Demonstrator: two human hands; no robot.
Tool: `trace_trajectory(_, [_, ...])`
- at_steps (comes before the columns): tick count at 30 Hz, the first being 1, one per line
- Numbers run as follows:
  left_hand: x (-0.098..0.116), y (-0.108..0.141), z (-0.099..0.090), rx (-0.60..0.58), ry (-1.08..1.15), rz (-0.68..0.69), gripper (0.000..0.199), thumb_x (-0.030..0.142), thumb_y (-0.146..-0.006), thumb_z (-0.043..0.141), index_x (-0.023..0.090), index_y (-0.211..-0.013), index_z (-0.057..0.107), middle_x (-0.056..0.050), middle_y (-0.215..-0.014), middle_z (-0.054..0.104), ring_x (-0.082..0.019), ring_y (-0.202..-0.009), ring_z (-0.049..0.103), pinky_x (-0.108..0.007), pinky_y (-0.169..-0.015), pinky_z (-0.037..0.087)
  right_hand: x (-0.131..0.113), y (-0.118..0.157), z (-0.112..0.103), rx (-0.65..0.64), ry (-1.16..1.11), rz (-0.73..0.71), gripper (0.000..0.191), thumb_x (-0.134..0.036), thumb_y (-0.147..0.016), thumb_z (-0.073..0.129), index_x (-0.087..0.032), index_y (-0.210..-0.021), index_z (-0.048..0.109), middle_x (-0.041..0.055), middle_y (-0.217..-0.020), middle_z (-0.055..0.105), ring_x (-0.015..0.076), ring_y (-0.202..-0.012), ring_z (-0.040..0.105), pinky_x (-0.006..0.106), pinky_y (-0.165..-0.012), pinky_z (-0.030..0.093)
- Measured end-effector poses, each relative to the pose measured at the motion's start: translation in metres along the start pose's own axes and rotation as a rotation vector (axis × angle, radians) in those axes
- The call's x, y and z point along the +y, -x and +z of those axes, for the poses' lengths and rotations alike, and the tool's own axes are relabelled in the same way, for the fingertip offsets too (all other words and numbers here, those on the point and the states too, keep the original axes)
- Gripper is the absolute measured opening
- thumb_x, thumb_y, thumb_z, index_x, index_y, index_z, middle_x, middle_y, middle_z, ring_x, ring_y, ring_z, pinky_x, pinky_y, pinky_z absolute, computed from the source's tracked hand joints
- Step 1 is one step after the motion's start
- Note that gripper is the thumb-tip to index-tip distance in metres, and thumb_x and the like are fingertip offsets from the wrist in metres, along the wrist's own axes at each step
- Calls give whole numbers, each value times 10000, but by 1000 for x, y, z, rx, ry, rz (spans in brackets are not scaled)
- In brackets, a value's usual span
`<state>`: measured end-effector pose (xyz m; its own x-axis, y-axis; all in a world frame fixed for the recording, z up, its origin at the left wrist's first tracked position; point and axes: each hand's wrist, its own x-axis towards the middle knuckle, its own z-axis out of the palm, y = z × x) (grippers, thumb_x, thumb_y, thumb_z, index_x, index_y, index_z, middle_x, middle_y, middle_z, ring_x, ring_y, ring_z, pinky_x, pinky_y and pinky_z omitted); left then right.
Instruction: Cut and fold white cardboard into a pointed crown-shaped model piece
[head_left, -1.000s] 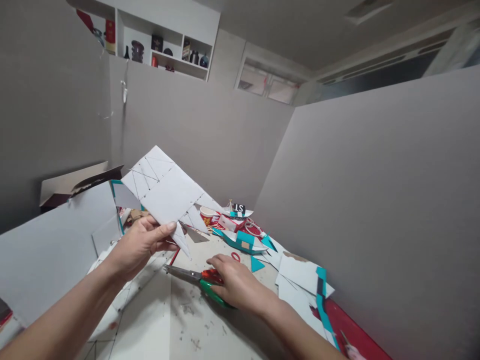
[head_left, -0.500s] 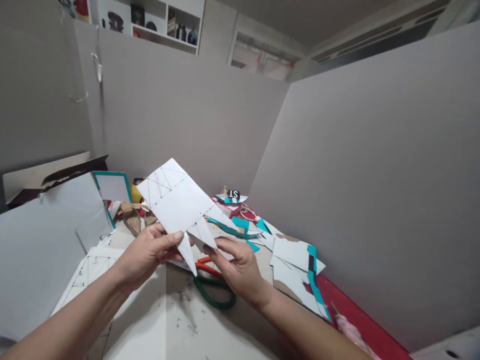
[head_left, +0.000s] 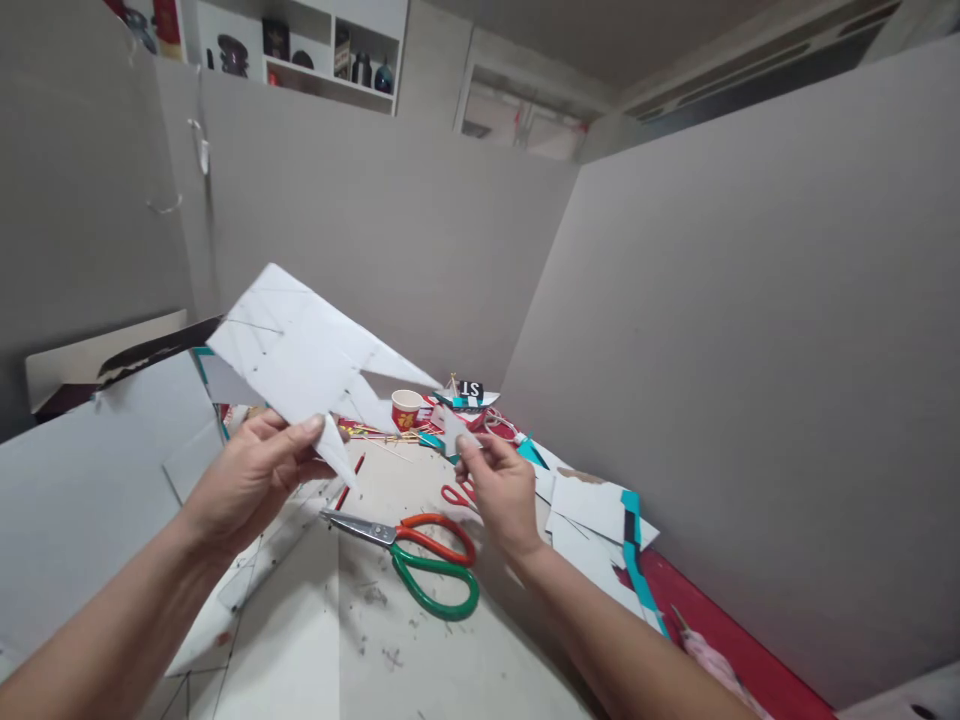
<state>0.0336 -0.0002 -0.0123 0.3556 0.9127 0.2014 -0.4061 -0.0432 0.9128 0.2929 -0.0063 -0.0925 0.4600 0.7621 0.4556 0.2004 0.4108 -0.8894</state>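
Between the thumb and fingers of my left hand [head_left: 262, 470] is a white card sheet [head_left: 307, 350], raised above the table. Pencil lines cross it, and pointed tabs stick out along its right edge. My right hand [head_left: 502, 490] pinches a small white card piece [head_left: 456, 432], apart from the sheet. Below and between both hands lie large scissors [head_left: 397, 535] with one orange and one green handle, blades pointing left. Part of a small red-handled pair of scissors [head_left: 456, 494] shows beside my right hand. A red pencil [head_left: 350, 482] rests near my left fingertips.
A paper cup [head_left: 406, 408] and a small model boat [head_left: 466, 396] stand at the back. Card pieces with teal tape [head_left: 600, 540] pile up on the right. White boards [head_left: 97, 500] lean at left. Grey partitions [head_left: 360, 200] enclose the table.
The small card piece has come away from the sheet in my right hand. My left hand has moved the sheet up and left, uncovering the large scissors and the cup.
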Motion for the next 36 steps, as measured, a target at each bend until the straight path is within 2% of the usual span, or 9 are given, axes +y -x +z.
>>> trace_trajectory(3, [-4,1,-3,-113,-125,-79,134,275,-793,725,156,-847,754,-84,-822,749,-178,-713,653,-272,-633,544,3,-15,-2,86,-266,382,295,-383,-754,732,-183,-919,591,31,-734,704,156,-603,647,256,-548,531])
trace_trajectory(5, [-7,2,-5,-192,-193,-142,133,260,-786,717,156,-864,748,-91,-825,739,-175,-709,635,-256,-610,510,-1,-18,-3,44,-371,566,238,-388,-806,677,-181,-882,588,74,-822,728,161,-646,678,250,-554,549])
trace_trajectory(6, [-8,2,-7,-236,-231,-172,122,244,-781,710,157,-858,746,-88,-816,731,-166,-690,618,-240,-589,486,-3,-17,-3,-2,-411,600,245,-410,-835,639,-173,-881,597,83,-824,729,154,-637,678,242,-547,549])
trace_trajectory(11, [-16,0,-9,-395,-403,-246,87,195,-767,655,173,-777,738,-47,-740,675,-125,-586,497,-216,-538,402,-19,5,0,-470,-446,495,488,-616,-811,584,-134,-838,662,39,-637,663,123,-456,583,221,-400,473])
trace_trajectory(15, [-29,-3,-6,-429,-461,-277,103,244,-792,651,177,-753,718,-14,-668,632,-105,-538,444,-205,-513,381,-30,22,2,-698,-221,374,303,-458,-738,735,-165,-740,661,-29,-525,580,87,-383,486,202,-355,413])
trace_trajectory(20, [-40,-6,-3,-393,-534,-349,195,325,-807,657,177,-683,680,0,-570,599,-111,-470,490,-205,-438,381,-36,29,4,-698,-84,370,183,-344,-747,707,-172,-713,657,-62,-477,502,58,-340,419,177,-319,317])
trace_trajectory(28, [-52,-13,-6,-376,-606,-348,229,336,-772,683,167,-627,631,32,-508,534,-97,-415,452,-207,-402,389,-25,31,9,-646,-69,416,187,-337,-744,694,-160,-711,643,-78,-482,473,47,-330,426,159,-306,301])
trace_trajectory(32, [-54,-16,-12,-333,-571,-380,232,373,-773,707,142,-753,693,-15,-638,658,-126,-537,562,-213,-488,427,-19,30,7,-712,-130,459,231,-372,-725,736,-152,-751,668,-68,-479,526,50,-329,448,155,-307,340])
trace_trajectory(36, [-56,-18,-17,-207,-369,-352,325,397,-770,728,134,-960,726,-81,-837,755,-205,-755,681,-270,-659,516,-14,30,6,-854,-148,493,266,-395,-721,756,-144,-749,673,-52,-471,553,72,-346,502,159,-321,367])
